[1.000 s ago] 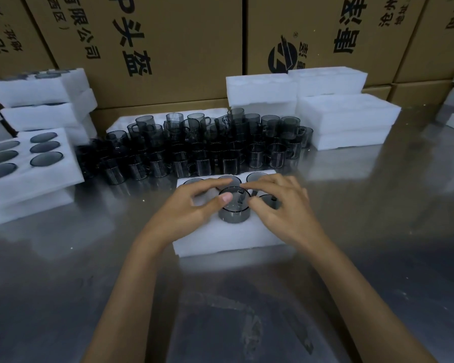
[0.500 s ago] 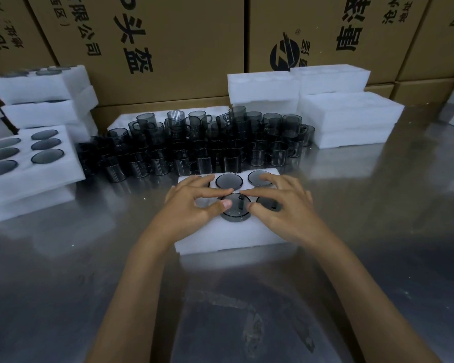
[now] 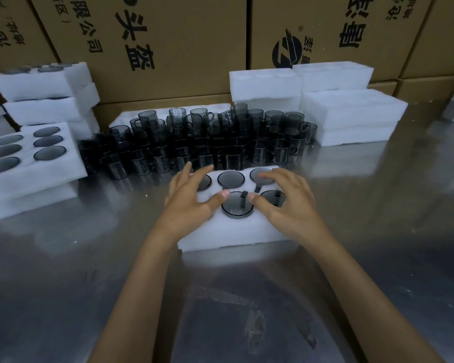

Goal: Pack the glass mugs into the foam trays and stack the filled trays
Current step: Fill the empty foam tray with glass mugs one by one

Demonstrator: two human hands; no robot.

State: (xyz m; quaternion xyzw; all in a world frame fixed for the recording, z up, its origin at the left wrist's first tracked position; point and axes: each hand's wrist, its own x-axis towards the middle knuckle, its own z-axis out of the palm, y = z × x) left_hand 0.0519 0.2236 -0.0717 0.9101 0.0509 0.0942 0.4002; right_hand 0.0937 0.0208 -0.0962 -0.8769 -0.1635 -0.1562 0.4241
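A white foam tray (image 3: 236, 233) lies on the steel table in front of me, its round holes filled with smoky glass mugs. The front middle mug (image 3: 237, 207) sits nearly flush in its hole, rim slightly proud. My left hand (image 3: 192, 199) rests flat on the tray's left side, its thumb touching that mug's rim. My right hand (image 3: 286, 200) lies on the right side, thumb against the same rim, fingers spread over the right mugs. A crowd of loose glass mugs (image 3: 210, 145) stands just behind the tray.
Filled foam trays (image 3: 32, 176) are stacked at the left, with more (image 3: 42, 85) behind them. Empty foam trays (image 3: 351, 113) are piled at the back right. Cardboard boxes (image 3: 168, 43) wall off the back. Bare steel table (image 3: 220, 310) lies near me.
The front middle mug has sunk from standing well above the foam to almost flush. Both hands have spread flatter over the tray.
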